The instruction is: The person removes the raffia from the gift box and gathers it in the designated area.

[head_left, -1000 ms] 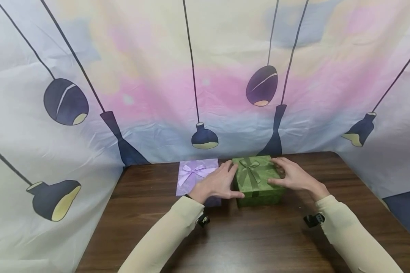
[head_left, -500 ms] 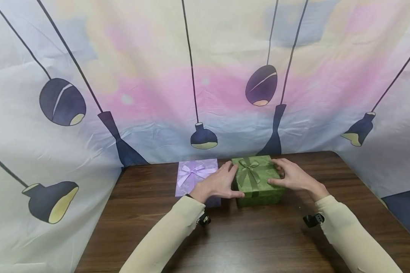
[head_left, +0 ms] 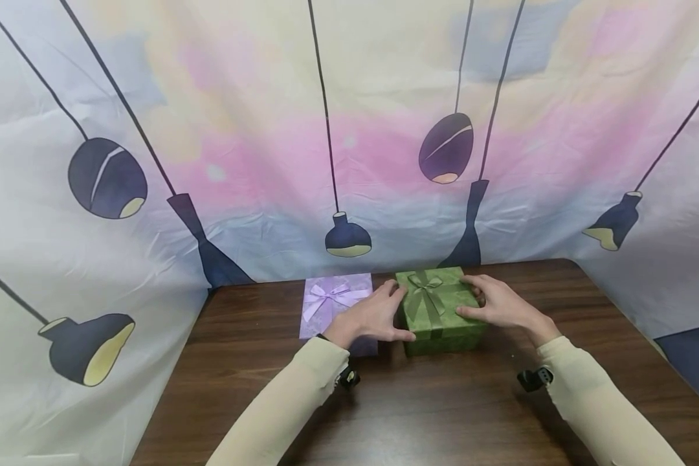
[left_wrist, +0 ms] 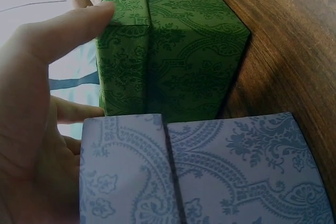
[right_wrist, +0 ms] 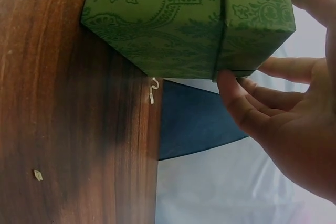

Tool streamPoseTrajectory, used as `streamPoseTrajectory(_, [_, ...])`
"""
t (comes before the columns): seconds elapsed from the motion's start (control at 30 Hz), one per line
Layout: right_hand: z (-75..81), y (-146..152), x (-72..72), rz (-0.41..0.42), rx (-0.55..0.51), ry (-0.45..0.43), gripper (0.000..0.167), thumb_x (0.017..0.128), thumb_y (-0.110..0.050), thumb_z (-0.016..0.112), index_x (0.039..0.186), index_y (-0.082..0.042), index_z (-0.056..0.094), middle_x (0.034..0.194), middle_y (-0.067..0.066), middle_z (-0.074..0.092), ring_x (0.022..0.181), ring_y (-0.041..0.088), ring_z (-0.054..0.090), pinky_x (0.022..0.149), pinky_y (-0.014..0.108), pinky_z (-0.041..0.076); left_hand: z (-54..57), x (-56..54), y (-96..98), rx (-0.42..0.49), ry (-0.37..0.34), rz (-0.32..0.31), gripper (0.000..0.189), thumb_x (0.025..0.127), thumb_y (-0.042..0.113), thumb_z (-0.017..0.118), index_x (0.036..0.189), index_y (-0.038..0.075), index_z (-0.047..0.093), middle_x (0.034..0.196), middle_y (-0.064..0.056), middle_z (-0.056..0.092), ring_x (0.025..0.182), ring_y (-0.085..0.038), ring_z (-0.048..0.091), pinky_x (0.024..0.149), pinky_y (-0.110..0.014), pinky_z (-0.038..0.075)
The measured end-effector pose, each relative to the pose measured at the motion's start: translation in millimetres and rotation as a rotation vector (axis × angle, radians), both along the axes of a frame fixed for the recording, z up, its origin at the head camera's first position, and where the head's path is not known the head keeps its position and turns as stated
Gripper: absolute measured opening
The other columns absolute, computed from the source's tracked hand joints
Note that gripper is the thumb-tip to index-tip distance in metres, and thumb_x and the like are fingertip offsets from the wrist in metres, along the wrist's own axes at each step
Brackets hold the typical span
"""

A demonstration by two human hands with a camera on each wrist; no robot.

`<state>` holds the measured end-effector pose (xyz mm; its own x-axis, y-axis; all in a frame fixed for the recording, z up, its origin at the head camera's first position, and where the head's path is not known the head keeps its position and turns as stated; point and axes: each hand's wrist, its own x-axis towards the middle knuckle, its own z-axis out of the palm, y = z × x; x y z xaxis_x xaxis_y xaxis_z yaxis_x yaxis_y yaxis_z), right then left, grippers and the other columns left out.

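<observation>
A green patterned gift box (head_left: pixel 450 294) with a lid and a green ribbon bow stands on the wooden table. My left hand (head_left: pixel 368 318) holds the lid at its left side, its thumb against the front face. On the right side my right hand (head_left: pixel 505 304) grips the lid; in the right wrist view a fingertip lies at the lid's lower edge on the green box (right_wrist: pixel 173 14). Beside it, to the left, sits a lavender gift box (head_left: pixel 319 317) with a pale bow, partly hidden under my left hand and wrist. The lid looks seated on the green box.
The dark wooden table (head_left: pixel 419 414) ends at a printed cloth backdrop (head_left: pixel 256 142) just behind both boxes. A small pale scrap (right_wrist: pixel 38 174) lies on the tabletop in the right wrist view. Black wrist cameras (head_left: pixel 534 378) hang at the cuffs.
Both hands keep their places on the green gift box, and neither box has moved on the table. Only the head view has shifted slightly.
</observation>
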<state>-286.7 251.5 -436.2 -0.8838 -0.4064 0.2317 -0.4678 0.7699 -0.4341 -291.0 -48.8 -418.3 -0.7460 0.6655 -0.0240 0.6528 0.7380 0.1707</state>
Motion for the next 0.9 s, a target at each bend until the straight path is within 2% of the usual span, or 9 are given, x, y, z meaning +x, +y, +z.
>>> streamPoseTrajectory(0.27, [-0.7,0.2,-0.1,-0.005,-0.01,-0.011,0.076,0.085,-0.048,0.071,0.14,0.0,0.049,0.12,0.017,0.059,0.092,0.02,0.059,0.077,0.04,0.049,2.5,0.8,1.5,-0.001,0.005,-0.008,0.105,0.076,0.062,0.072,0.152,0.005,0.028,0.153,-0.027,0.027,0.141,-0.035,0.033,0.114,-0.041,0.033])
streamPoseTrajectory(0.6, [-0.9,-1.8,0.2,-0.001,0.002,-0.01,0.074,0.086,-0.046,0.07,0.139,0.0,0.049,0.11,0.011,0.056,0.08,0.017,0.052,0.07,0.034,0.042,-0.5,-0.7,2.9,0.032,0.007,-0.024,0.101,0.075,0.057,0.075,0.149,0.002,0.032,0.146,-0.026,0.033,0.129,-0.034,0.049,0.107,-0.037,0.041])
streamPoseTrajectory(0.9, [-2.1,-1.5,0.2,-0.002,-0.008,-0.007,0.075,0.085,-0.044,0.071,0.139,0.002,0.048,0.116,0.015,0.057,0.086,0.021,0.054,0.073,0.036,0.044,1.2,-1.6,6.4,0.047,-0.034,-0.012,0.101,0.075,0.053,0.078,0.148,0.001,0.032,0.146,-0.026,0.03,0.123,-0.033,0.053,0.104,-0.034,0.045])
